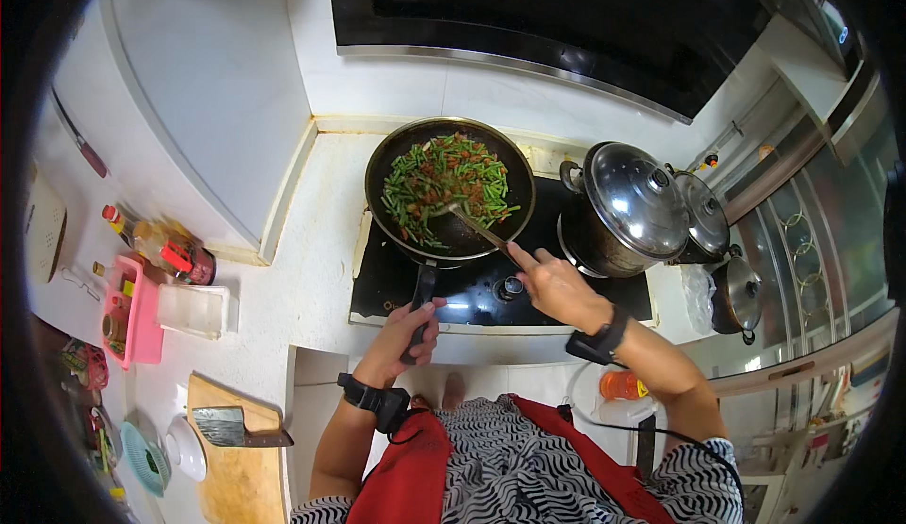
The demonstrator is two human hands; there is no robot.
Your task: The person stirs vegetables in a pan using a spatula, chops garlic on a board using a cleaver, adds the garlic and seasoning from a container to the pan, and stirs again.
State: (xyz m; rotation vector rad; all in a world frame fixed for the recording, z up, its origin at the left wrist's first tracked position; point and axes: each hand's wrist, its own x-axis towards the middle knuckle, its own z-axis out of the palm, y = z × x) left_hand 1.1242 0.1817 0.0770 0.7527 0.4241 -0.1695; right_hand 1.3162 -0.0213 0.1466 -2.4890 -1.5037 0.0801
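Note:
A dark wok (379, 170) sits on the left burner of a black glass gas hob (453, 305). My left hand (407, 333) grips its black handle (425, 283), which points towards me. Chopped green beans (403, 177) mixed with reddish-brown bits, perhaps minced meat, lie in the wok. In my right hand (563, 287) is the handle of a metal cooking spatula (481, 230). Its head rests among the beans, partly hidden by them. Below the right hand a round control knob (508, 288) stands on the hob.
A lidded steel pot (630, 198) stands on the right burner, with more lidded pots (736, 294) beyond it. On the left, a cleaver (219, 426) lies on a wooden cutting board (241, 488). Bottles and a pink basket (145, 347) stand behind. A range hood (538, 22) overhangs the back.

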